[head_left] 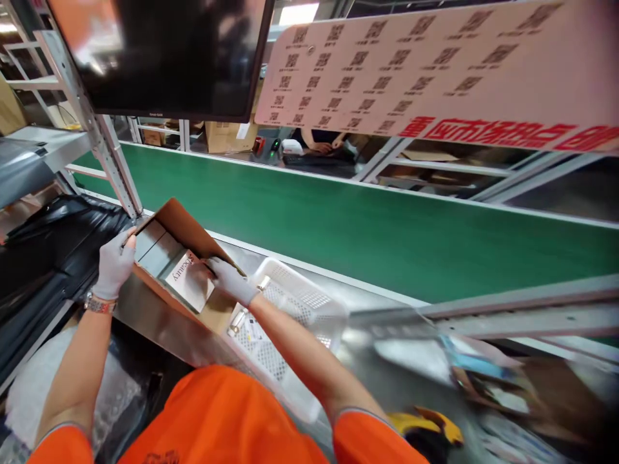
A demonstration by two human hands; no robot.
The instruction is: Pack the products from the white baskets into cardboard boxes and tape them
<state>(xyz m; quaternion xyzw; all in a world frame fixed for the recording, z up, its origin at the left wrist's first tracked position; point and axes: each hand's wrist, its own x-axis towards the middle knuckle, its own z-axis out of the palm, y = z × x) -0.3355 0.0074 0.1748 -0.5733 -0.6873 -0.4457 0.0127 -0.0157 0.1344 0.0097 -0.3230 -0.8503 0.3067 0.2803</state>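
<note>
Your left hand [115, 261] pinched the left rim of the cardboard box [189, 224], probably steadying it over the bench [157, 316], while your right hand [231, 281], its grip too hidden to tell, lay at the white "beauty" box [189, 282] inside.

The matt cardboard carton [193, 229] has a smooth plastic basket [316, 298] on its right and glossy plastic sheeting [53, 258] on its left.

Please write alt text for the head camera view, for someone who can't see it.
A person's gloved left hand holds one end of an open cardboard box while the gloved right hand reaches in at a white carton lettered "beauty". A white plastic basket sits beside the box, with a green conveyor belt beyond and a dark monitor at upper left.
</note>
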